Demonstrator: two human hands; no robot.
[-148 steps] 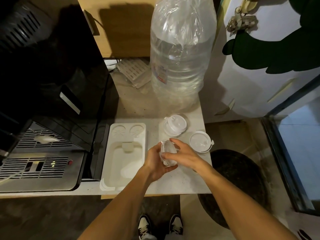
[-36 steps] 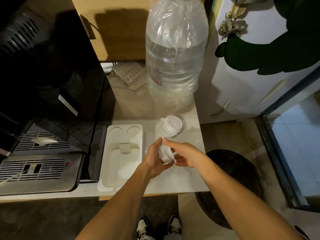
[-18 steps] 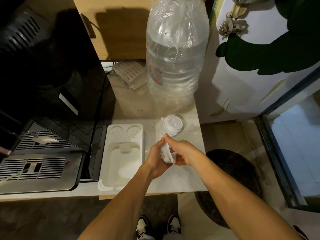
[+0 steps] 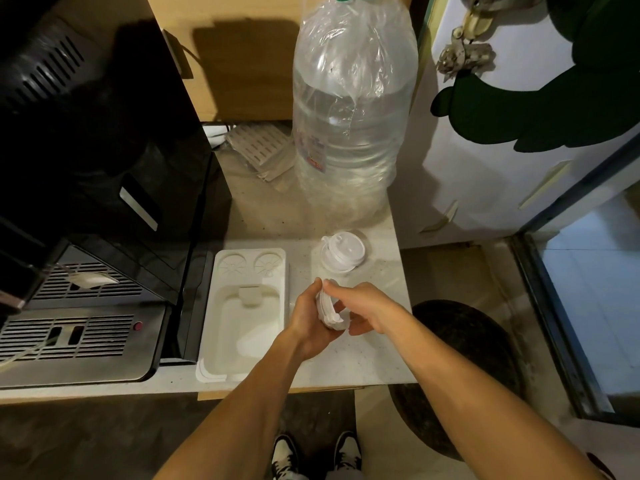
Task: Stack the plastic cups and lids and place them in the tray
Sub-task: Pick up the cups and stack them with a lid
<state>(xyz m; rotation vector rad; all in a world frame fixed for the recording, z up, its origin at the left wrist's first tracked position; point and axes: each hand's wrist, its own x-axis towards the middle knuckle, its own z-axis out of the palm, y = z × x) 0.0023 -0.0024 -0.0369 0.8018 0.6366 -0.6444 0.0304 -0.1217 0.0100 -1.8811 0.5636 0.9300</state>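
Both hands meet over the counter, just right of the white tray [image 4: 242,317]. My left hand [image 4: 308,323] cups a small stack of white plastic lids [image 4: 328,308], held on edge. My right hand [image 4: 363,306] pinches the top of the same stack with thumb and fingers. Behind the hands, another stack of white lids [image 4: 343,252] lies flat on the counter. The tray holds nothing in its main well. No cups are visible apart from these lids.
A large clear water bottle [image 4: 349,109] stands at the back of the counter [image 4: 363,358]. A black coffee machine [image 4: 86,150] with a metal drip grille [image 4: 69,337] fills the left. The counter's right edge drops to the floor and a dark round mat [image 4: 460,358].
The single lid lying at the right of the counter 4 s ago is gone from there. The stack in my hands has turned more on edge, and the hands have stayed in place.
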